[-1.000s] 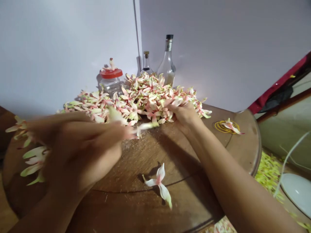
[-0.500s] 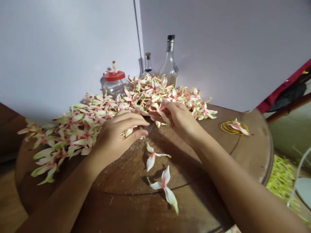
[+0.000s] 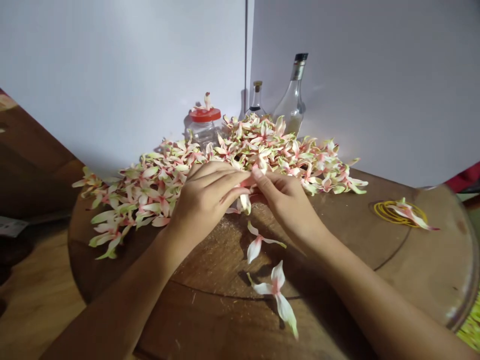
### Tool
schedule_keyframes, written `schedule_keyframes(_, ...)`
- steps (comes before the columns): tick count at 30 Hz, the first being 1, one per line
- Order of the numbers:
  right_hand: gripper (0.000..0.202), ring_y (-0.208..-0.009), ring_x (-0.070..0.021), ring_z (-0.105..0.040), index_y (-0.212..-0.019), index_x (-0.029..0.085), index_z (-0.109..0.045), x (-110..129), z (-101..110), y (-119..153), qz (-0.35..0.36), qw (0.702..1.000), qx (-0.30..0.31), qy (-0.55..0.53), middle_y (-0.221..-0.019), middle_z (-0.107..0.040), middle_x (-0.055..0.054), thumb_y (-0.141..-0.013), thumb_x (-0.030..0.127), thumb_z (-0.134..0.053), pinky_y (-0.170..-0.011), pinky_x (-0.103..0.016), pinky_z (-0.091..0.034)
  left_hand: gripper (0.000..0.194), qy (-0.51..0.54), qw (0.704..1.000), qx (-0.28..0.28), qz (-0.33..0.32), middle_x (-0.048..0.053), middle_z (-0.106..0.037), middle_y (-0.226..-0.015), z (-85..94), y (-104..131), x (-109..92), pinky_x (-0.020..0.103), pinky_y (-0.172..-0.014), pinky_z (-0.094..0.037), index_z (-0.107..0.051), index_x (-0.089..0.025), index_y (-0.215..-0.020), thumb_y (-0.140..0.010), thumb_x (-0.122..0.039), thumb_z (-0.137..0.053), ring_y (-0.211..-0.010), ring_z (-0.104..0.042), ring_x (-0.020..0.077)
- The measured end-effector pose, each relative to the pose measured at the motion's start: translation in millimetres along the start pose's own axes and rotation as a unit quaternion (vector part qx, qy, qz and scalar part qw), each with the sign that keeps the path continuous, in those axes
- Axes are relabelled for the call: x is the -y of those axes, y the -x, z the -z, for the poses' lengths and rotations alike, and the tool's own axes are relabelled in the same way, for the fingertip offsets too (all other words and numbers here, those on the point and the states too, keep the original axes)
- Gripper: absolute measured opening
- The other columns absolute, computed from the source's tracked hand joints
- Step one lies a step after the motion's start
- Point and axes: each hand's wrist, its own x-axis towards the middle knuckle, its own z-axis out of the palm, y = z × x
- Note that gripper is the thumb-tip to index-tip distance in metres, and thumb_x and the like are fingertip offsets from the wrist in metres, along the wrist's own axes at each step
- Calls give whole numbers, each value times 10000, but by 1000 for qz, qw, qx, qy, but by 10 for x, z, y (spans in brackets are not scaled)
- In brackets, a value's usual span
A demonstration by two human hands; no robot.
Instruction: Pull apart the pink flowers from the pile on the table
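Observation:
My left hand [image 3: 213, 200] and my right hand [image 3: 287, 200] meet fingertip to fingertip in front of a heap of flowers. Both are closed in a pinch on a pink-and-white flower [image 3: 244, 204], whose pale petals poke out below the fingers; most of it is hidden. Behind the hands, the heap of pink, white and greenish flowers [image 3: 150, 190] spreads across the table. Nearer to me, a three-petalled flower [image 3: 255, 248] lies below my hands, with a larger three-petalled flower [image 3: 276, 289] in front of it.
A red-lidded clear jar [image 3: 205, 125] with a flower on top stands behind the heap, beside a small corked bottle [image 3: 257, 102] and a tall glass bottle [image 3: 294, 102]. Yellow rubber bands [image 3: 386, 214] lie on the round wooden table [image 3: 420, 270] at the right, under one flower. Walls close off the back.
My hands, apart before, have come together at the fingertips on the flower. The view has turned left, so everything sits further right in the picture.

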Motion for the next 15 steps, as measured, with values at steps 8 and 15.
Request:
schedule_keyframes(8,471,-702,-148,-661,-893,153,-740,57,-39,18,3,997,50,62,-765,-694,-48,-992,532,-480,-739,-301,-576,152,62,995,-54,61,44,-761,-857,-53,41,61,308,-739,-544,-759,-184,-917,-779,-200,-820,-847,-699,181)
schedule_keyframes(15,447,-701,-140,-679,-947,144,-735,34,-11,21,11,997,70,33,-852,-728,-66,-998,510,-484,-708,-290,-593,174,173,968,-45,174,40,-746,-911,-84,70,72,284,-741,-573,-789,-211,-944,-776,-181,-820,-823,-708,159)
